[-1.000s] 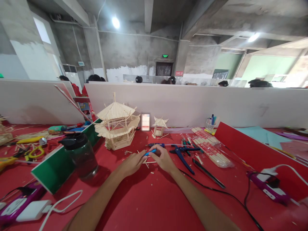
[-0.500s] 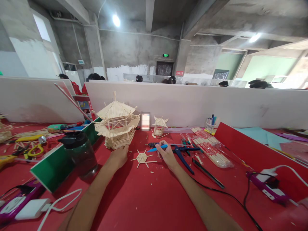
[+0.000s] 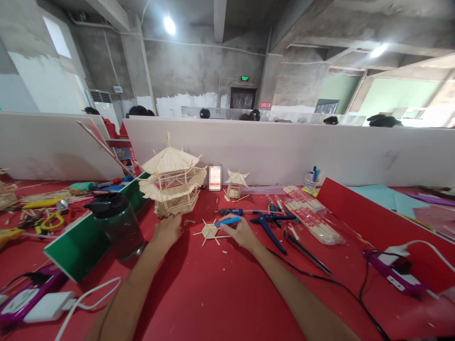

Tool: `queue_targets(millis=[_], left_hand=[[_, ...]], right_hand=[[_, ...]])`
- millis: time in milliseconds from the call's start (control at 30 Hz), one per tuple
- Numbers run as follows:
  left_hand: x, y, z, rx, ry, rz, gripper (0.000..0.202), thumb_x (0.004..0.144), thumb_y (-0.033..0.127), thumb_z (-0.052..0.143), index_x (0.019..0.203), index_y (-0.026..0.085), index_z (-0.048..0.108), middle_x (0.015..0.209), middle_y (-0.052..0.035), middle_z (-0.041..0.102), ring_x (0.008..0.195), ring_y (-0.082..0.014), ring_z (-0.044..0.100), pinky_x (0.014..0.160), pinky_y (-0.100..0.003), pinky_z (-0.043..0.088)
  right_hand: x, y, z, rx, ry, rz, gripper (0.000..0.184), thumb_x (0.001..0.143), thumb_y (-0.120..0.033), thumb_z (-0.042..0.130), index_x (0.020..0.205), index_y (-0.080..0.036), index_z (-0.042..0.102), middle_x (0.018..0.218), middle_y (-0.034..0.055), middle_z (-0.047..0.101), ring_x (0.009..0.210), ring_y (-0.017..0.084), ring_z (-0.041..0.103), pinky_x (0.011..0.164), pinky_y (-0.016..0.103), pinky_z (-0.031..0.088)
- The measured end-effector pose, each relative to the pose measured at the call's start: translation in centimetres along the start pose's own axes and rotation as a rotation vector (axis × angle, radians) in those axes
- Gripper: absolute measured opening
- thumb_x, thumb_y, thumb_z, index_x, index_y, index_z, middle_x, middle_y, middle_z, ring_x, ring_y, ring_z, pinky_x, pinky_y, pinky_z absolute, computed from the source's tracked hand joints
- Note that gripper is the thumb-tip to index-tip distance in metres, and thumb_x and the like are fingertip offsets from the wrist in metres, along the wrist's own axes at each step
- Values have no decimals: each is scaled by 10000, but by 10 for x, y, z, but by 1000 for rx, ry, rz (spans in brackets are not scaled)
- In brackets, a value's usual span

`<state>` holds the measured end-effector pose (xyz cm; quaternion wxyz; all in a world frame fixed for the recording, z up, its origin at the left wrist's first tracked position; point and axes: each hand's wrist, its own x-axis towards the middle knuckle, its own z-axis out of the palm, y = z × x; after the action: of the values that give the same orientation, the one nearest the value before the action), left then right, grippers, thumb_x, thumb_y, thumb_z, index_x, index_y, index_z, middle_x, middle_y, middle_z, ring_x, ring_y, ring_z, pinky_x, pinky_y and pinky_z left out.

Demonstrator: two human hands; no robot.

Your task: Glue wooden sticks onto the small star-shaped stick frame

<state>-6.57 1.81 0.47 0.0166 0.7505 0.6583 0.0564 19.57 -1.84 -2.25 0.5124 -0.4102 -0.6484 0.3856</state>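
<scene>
My right hand (image 3: 242,232) is closed round a blue pen-like tool (image 3: 227,220), its tip just right of a small hexagonal stick piece (image 3: 209,231) that lies flat on the red table (image 3: 227,293). My left hand (image 3: 167,229) rests at the base of a large two-tier stick pagoda (image 3: 172,182), fingers curled against its lower edge; I cannot see whether they grip it. A smaller stick pavilion (image 3: 236,184) stands behind, near the white partition (image 3: 302,151).
A dark water bottle (image 3: 117,226) and a green board (image 3: 85,241) stand left. Blue pliers (image 3: 270,222), a pack of sticks (image 3: 313,218), black cables and purple power strips (image 3: 394,274) lie right. Scissors and scraps are at far left. People's heads show behind the partition.
A second ago both hands were together over the hexagonal piece. The left hand moved off to the pagoda's base; the right hand lifted with the blue tool, then came back down beside the piece.
</scene>
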Motion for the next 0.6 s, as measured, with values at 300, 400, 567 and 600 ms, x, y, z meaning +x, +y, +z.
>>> queue_targets(millis=[300, 400, 567, 600], left_hand=[[-7, 45, 0, -377, 34, 432, 158, 908, 319, 496, 864, 198, 587, 852, -31, 660, 780, -176, 597, 679, -269, 414], [-9, 52, 13, -430, -37, 495, 110, 875, 293, 524, 842, 202, 577, 777, 0, 638, 706, -155, 574, 627, -248, 379], [-7, 53, 26, -514, -117, 498, 78, 849, 261, 538, 819, 199, 574, 751, 14, 618, 703, -145, 568, 623, -232, 375], [-6, 53, 26, -527, -126, 485, 94, 851, 279, 544, 819, 196, 574, 752, 11, 621, 706, -147, 569, 624, -232, 378]], right_hand=[[-3, 5, 2, -237, -6, -100, 153, 842, -331, 579, 756, -204, 589, 670, -15, 612, 635, 153, 578, 628, 270, 454], [-4, 6, 2, -256, -68, -126, 128, 854, -291, 567, 798, -204, 643, 749, 4, 666, 713, 163, 614, 677, 268, 470], [-6, 8, 4, -200, -116, -126, 121, 826, -234, 581, 857, -205, 694, 806, 7, 703, 765, 167, 640, 732, 273, 487], [-6, 9, 4, -196, -117, -120, 111, 818, -234, 589, 842, -203, 693, 793, 6, 701, 750, 166, 639, 727, 273, 488]])
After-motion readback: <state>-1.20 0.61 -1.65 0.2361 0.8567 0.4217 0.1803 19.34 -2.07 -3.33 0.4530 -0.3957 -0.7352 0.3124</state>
